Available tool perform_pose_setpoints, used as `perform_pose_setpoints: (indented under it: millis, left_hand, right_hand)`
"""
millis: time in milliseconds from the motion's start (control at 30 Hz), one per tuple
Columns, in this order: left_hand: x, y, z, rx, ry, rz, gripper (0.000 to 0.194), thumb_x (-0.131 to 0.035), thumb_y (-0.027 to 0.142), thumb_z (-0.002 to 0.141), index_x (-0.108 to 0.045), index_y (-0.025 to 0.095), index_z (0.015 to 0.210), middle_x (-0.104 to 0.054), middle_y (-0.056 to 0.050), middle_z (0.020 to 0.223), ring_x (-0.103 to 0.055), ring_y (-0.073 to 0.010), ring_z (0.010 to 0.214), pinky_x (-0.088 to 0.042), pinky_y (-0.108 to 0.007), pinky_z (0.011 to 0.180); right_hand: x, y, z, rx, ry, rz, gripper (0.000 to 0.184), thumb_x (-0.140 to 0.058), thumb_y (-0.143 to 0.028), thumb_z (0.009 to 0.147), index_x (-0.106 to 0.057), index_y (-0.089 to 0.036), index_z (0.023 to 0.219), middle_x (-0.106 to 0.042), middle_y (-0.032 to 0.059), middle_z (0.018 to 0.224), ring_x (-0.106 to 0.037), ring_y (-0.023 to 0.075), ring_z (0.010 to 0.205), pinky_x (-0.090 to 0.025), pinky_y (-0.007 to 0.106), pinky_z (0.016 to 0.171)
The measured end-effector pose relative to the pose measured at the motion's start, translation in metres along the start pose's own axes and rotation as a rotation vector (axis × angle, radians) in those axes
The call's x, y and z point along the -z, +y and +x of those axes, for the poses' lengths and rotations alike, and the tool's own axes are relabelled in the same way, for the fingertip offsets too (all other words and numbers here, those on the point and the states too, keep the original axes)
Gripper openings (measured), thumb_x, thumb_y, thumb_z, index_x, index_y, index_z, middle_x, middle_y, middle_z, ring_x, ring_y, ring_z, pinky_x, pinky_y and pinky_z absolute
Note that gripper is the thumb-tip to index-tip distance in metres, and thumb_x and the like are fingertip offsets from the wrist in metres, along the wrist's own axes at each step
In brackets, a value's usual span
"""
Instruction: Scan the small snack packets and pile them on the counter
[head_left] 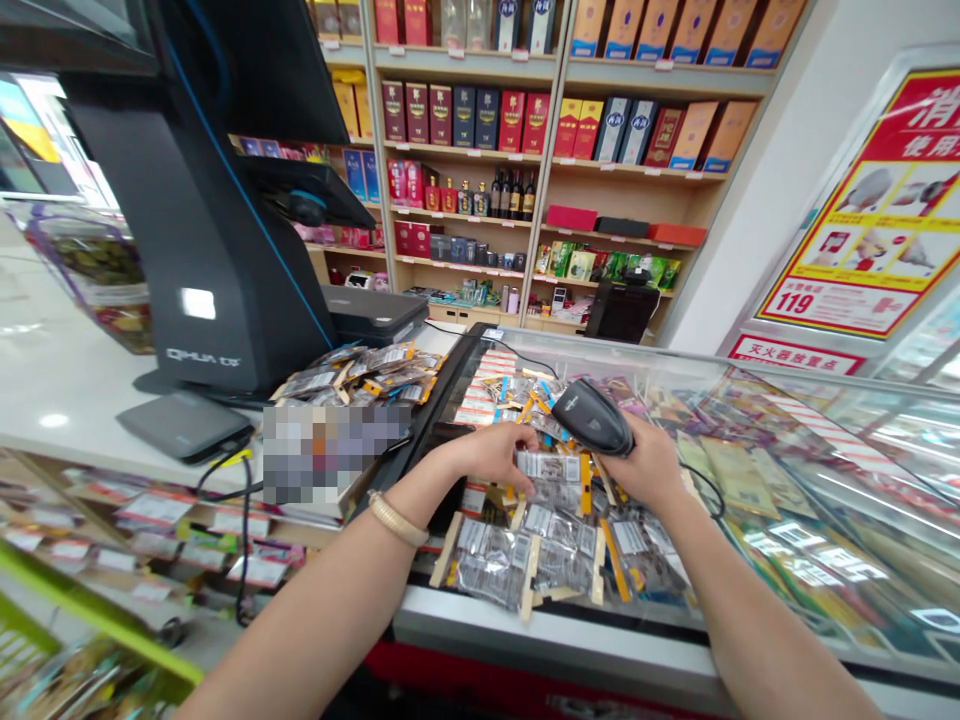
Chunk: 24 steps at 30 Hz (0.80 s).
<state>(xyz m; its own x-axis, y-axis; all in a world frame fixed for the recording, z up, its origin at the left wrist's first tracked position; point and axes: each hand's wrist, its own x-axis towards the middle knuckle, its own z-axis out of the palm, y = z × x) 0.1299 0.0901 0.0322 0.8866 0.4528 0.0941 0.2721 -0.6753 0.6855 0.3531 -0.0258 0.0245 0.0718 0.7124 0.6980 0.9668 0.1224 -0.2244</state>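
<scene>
My right hand (654,462) is wrapped round a black handheld barcode scanner (592,415), its head tilted to the left over the glass counter. Just left of it, my left hand (501,456) pinches the edge of a small clear snack packet (553,478) with a printed barcode and an orange end. Several similar packets (495,555) with cream or orange ends lie in front of my hands, near the counter's front edge. Beyond the scanner lies a looser group of small packets (517,395) with orange and blue ends.
A dark checkout terminal (217,230) stands at the left, with a pile of packets (367,370) beside its base. The glass display counter (795,480) stretches right. Shelves of boxed bottles (465,120) line the back. A black cable (244,540) hangs at the left.
</scene>
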Motion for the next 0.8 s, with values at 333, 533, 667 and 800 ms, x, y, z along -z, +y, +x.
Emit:
perform_pose_setpoints:
  millis: [333,533,667,800]
  left_hand:
    - [0.019,0.004,0.004,0.01,0.59,-0.568,0.04,-0.074,0.044,0.062,-0.054,0.018,0.085,-0.058,0.002,0.076,-0.053,-0.0103,0.059,-0.049,-0.023,0.051]
    - [0.021,0.004,0.005,-0.045,0.776,-0.556,0.033,-0.073,0.039,0.064,-0.053,0.018,0.08,-0.058,0.003,0.074,-0.054,-0.0101,0.061,-0.053,-0.023,0.053]
    - [0.022,0.005,0.004,-0.049,0.78,-0.526,0.028,-0.07,0.036,0.065,-0.052,0.019,0.077,-0.057,0.003,0.072,-0.055,-0.0109,0.062,-0.054,-0.024,0.054]
    - [0.022,0.007,0.003,-0.046,0.762,-0.51,0.029,-0.072,0.037,0.065,-0.053,0.02,0.078,-0.054,0.005,0.066,-0.057,-0.0119,0.063,-0.053,-0.022,0.053]
  right_hand:
    - [0.0,0.006,0.001,-0.007,0.111,0.013,0.02,-0.056,-0.039,0.073,-0.064,-0.021,0.08,-0.069,0.0064,0.07,-0.064,0.0236,0.064,-0.044,0.029,0.058]
    - [0.002,0.002,0.001,-0.018,0.049,0.001,0.022,-0.055,-0.035,0.071,-0.065,-0.022,0.085,-0.071,0.0059,0.074,-0.064,0.0223,0.064,-0.042,0.028,0.057]
    - [0.003,0.001,0.001,-0.015,0.018,0.003,0.024,-0.054,-0.033,0.07,-0.067,-0.022,0.087,-0.072,0.0067,0.076,-0.063,0.0224,0.063,-0.042,0.028,0.057]
    - [0.003,0.001,0.002,-0.02,0.015,0.007,0.025,-0.053,-0.034,0.072,-0.068,-0.022,0.089,-0.072,0.0064,0.076,-0.063,0.0221,0.063,-0.043,0.028,0.057]
